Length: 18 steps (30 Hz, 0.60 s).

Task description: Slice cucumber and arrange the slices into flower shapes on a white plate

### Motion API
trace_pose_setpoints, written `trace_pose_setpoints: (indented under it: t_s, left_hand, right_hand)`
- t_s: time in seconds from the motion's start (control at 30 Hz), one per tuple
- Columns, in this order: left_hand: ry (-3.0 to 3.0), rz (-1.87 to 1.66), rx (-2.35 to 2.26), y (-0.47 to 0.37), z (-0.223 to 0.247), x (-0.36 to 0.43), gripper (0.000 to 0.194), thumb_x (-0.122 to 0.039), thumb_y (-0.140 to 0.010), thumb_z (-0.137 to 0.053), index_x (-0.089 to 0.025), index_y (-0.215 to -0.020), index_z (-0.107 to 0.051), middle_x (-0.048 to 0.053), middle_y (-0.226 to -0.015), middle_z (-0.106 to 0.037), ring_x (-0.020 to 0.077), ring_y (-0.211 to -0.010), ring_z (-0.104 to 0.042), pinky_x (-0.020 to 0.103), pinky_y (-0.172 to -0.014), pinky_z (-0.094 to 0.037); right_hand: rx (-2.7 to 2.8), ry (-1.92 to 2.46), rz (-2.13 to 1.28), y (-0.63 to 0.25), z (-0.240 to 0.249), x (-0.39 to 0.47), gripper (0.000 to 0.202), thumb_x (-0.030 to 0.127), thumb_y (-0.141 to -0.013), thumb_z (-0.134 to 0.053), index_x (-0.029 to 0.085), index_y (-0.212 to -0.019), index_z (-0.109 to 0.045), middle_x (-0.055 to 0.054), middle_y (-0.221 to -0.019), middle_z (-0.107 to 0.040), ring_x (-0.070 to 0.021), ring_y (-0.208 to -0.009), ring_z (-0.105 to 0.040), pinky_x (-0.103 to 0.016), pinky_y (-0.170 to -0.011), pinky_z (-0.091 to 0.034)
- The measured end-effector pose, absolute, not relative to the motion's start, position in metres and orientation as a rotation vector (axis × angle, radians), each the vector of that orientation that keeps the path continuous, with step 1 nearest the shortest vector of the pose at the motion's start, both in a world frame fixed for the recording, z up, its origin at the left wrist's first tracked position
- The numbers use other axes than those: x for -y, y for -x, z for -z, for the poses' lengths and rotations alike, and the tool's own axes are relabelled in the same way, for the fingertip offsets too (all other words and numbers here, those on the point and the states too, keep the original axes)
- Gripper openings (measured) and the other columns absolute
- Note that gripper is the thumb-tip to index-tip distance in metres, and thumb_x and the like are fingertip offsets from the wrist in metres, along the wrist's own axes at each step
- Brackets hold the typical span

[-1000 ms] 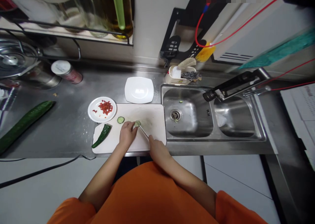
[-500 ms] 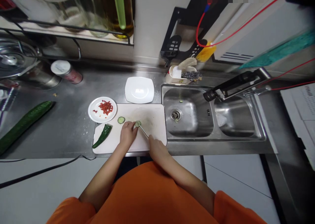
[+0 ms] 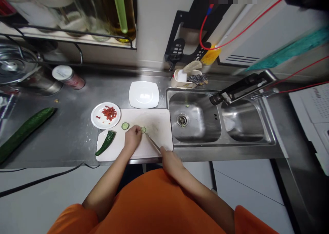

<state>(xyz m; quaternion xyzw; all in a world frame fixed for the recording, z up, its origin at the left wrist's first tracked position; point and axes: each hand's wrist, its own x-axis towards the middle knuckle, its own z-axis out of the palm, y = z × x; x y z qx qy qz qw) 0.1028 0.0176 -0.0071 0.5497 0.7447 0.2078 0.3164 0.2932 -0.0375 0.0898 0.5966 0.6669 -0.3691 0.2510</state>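
Gripping a knife [image 3: 153, 143] in my right hand [image 3: 172, 160], I have those fingers wrapped around its handle and the blade slanting across the cutting board [image 3: 133, 115]. Its tip sits right by the edge of a thin cucumber slice [image 3: 143, 130] near the middle of the board; from my head view I cannot tell whether they touch. My left hand [image 3: 132, 137] has its fingers bunched together at the slice's left side, but I cannot make out whether they pinch it. Another slice [image 3: 125, 125] lies flat just left of that hand, and a dark green cucumber end [image 3: 106, 143] rests near the board's left edge. I see a round plate [image 3: 113, 123] of red bits [image 3: 110, 113] at the board's far left corner, on the counter [image 3: 74, 124].
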Motion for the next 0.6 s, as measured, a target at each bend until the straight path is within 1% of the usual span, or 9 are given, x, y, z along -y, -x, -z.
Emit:
trace_pose_setpoints:
  t_s: [0.07, 0.17, 0.23, 0.4, 0.6]
  left_hand:
    - [-1.422, -0.575, -1.956, -0.101, 0.005, -0.018, 0.017, -0.026, -0.078, -0.052, -0.020, -0.085, -0.066, 0.000, -0.072, -0.066, 0.0147, -0.065, -0.058, 0.026, -0.066, -0.043]
    - [-1.416, -0.620, -1.982, -0.091, 0.001, -0.017, 0.024, -0.027, -0.079, -0.052, -0.021, -0.095, -0.068, 0.003, -0.083, -0.070, 0.0165, -0.074, -0.062, 0.027, -0.073, -0.045]
    - [-1.403, -0.644, -2.022, -0.080, -0.003, -0.016, 0.025, -0.030, -0.079, -0.052, -0.021, -0.095, -0.070, 0.003, -0.087, -0.071, 0.0173, -0.078, -0.062, 0.028, -0.077, -0.046]
    - [-1.240, -0.659, -2.160, -0.052, -0.011, -0.016, 0.026, -0.036, -0.079, -0.053, -0.023, -0.093, -0.070, 0.001, -0.083, -0.071, 0.0172, -0.074, -0.062, 0.028, -0.075, -0.046]
    - [-1.326, -0.548, -2.261, -0.043, -0.010, -0.022, 0.027, -0.030, -0.080, -0.048, -0.019, -0.094, -0.069, 0.005, -0.083, -0.070, 0.0206, -0.077, -0.062, 0.031, -0.078, -0.045]
  right_hand:
    - [-1.805, -1.618, 1.002, -0.293, -0.089, 0.038, 0.040, 0.002, -0.080, -0.034, 0.019, -0.115, -0.045, -0.010, -0.090, -0.065, -0.0230, -0.088, -0.063, -0.026, -0.063, -0.038]
    - [-1.801, -1.619, 0.999, -0.293, -0.086, 0.038, 0.040, 0.002, -0.081, -0.035, 0.020, -0.116, -0.044, -0.010, -0.092, -0.065, -0.0219, -0.086, -0.063, -0.026, -0.063, -0.037]
    - [-1.803, -1.615, 0.996, -0.295, -0.084, 0.038, 0.040, 0.002, -0.081, -0.036, 0.020, -0.115, -0.045, -0.010, -0.092, -0.064, -0.0214, -0.085, -0.063, -0.025, -0.063, -0.037]
    - [-1.827, -1.612, 1.004, -0.298, -0.080, 0.038, 0.042, 0.001, -0.078, -0.037, 0.020, -0.115, -0.045, -0.009, -0.090, -0.064, -0.0216, -0.084, -0.062, -0.025, -0.061, -0.036]
    - [-1.838, -1.600, 0.991, -0.298, -0.076, 0.038, 0.042, 0.001, -0.078, -0.037, 0.020, -0.115, -0.044, -0.009, -0.090, -0.064, -0.0213, -0.083, -0.063, -0.025, -0.060, -0.035]
